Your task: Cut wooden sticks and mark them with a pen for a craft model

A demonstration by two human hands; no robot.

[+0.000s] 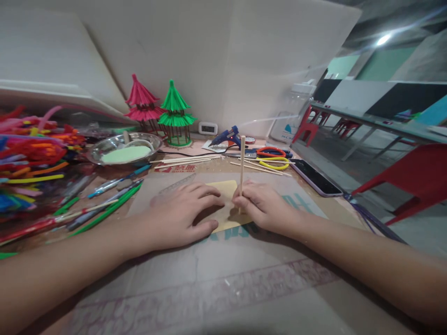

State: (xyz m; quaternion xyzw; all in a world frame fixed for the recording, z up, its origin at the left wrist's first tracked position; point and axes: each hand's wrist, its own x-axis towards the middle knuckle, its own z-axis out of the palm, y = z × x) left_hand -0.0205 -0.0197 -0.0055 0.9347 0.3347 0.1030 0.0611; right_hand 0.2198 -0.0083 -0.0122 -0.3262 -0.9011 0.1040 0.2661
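Note:
My right hand (pixel 263 204) pinches a thin wooden stick (pixel 242 160) that stands upright, its lower end at a yellow sheet (pixel 225 218). On the left part of that sheet, my left hand (pixel 188 211) lies with its fingers spread and the palm down. Part of the sheet is hidden under both hands. Beneath it is a board covered in clear plastic (pixel 195 288), with printed marks showing through. Several similar loose sticks (pixel 188 162) lie just beyond the sheet.
Pipe cleaners (pixel 31 153) are heaped at left beside a metal bowl (pixel 96 151). Pink (pixel 141 100) and green (pixel 177 111) pagoda models stand behind. A blue glue gun (pixel 225 136), scissors (pixel 274 163) and a phone (pixel 316 177) lie towards the right. Pens (pixel 111 186) lie left.

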